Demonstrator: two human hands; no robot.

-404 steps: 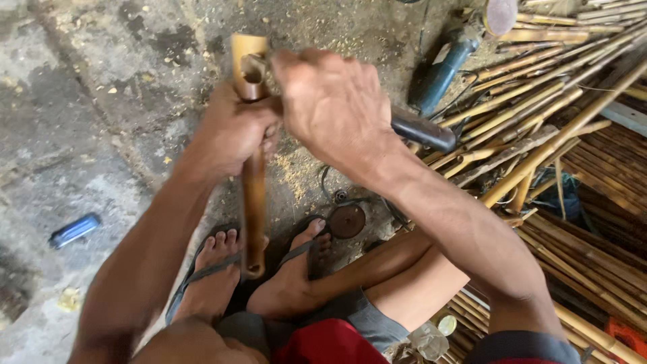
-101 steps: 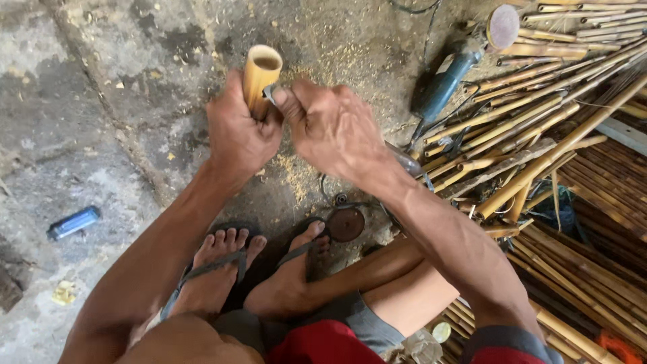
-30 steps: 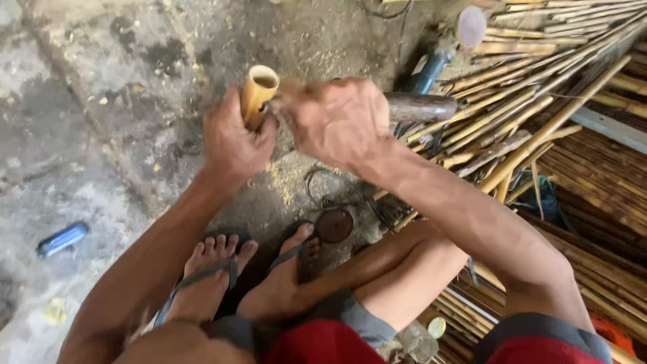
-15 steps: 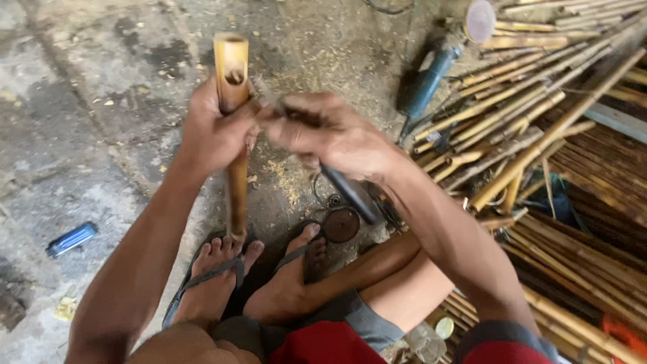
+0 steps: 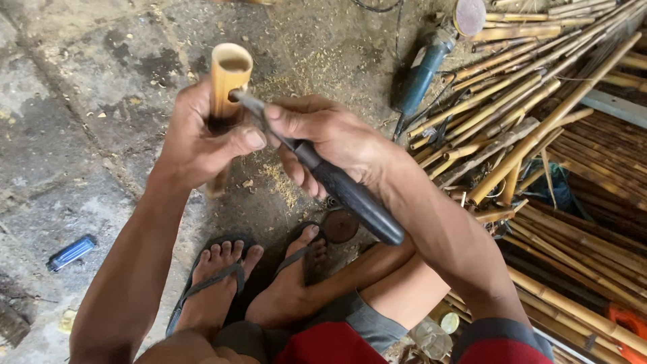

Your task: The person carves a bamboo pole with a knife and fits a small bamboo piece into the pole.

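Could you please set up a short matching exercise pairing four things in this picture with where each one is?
Things:
1. bamboo tube
2. black-handled tool
3. blue lighter
4. angle grinder

Places:
A. lying alone on the concrete, far left
B. upright in the left hand
C. on the ground beside the bamboo pile, top right
D. gripped in the right hand, tip at the tube

Pairs: 1-B, 2-D, 3-A, 4-C

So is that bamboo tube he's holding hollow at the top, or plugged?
Hollow: the bamboo tube shows an open, dark mouth at its top end, gripped in the left hand.
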